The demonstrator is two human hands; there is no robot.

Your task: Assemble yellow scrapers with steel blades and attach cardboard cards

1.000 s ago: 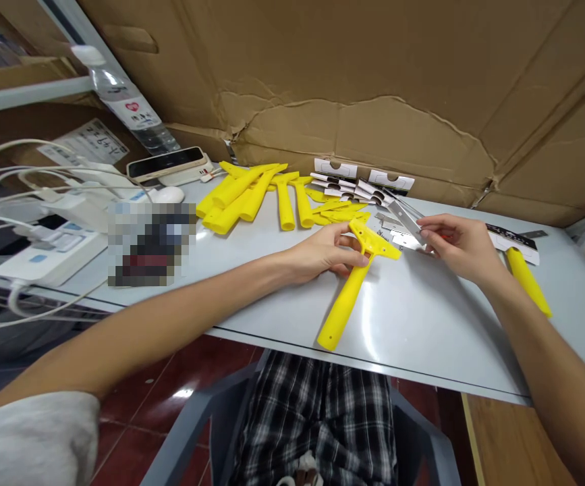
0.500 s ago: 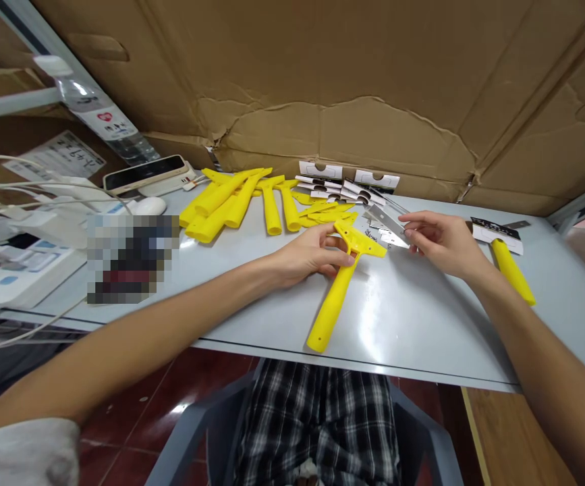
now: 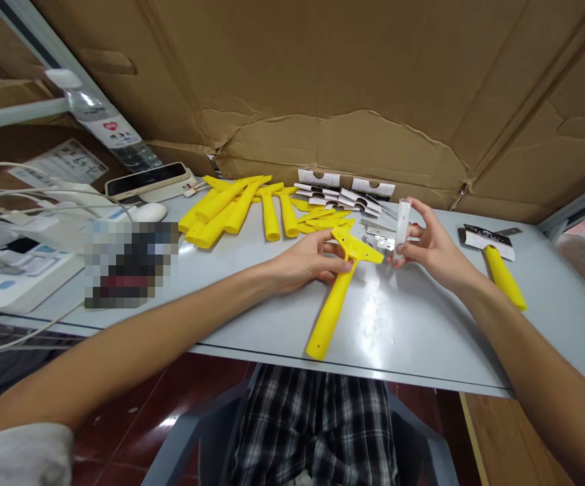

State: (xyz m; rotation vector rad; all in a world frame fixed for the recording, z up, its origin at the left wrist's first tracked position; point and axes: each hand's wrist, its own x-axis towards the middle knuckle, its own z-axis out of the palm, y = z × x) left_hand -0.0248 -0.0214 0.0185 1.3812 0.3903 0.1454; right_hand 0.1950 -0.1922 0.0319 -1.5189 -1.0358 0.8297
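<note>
My left hand (image 3: 305, 262) is closed round the neck of a yellow scraper handle (image 3: 333, 307), whose flat T-shaped head points away from me. Between the thumb and fingers of my right hand (image 3: 431, 243) a shiny metal blade (image 3: 402, 226) is held upright, just right of the scraper head and apart from it. Behind the hands lie more metal blades (image 3: 380, 237) and several flat yellow plates (image 3: 325, 219). A heap of yellow scraper handles (image 3: 239, 202) rests to the left of these.
Card sleeves (image 3: 320, 179) lean by the cardboard wall (image 3: 343, 81). At right lies a scraper (image 3: 505, 275) with a card sleeve and blade. A phone (image 3: 145, 179), a water bottle (image 3: 113, 131), a power strip (image 3: 23, 273) and cables crowd the left side of the table.
My right hand has turned the blade from slanting flat to upright and brought it slightly left. My left hand keeps its grip on the scraper handle.
</note>
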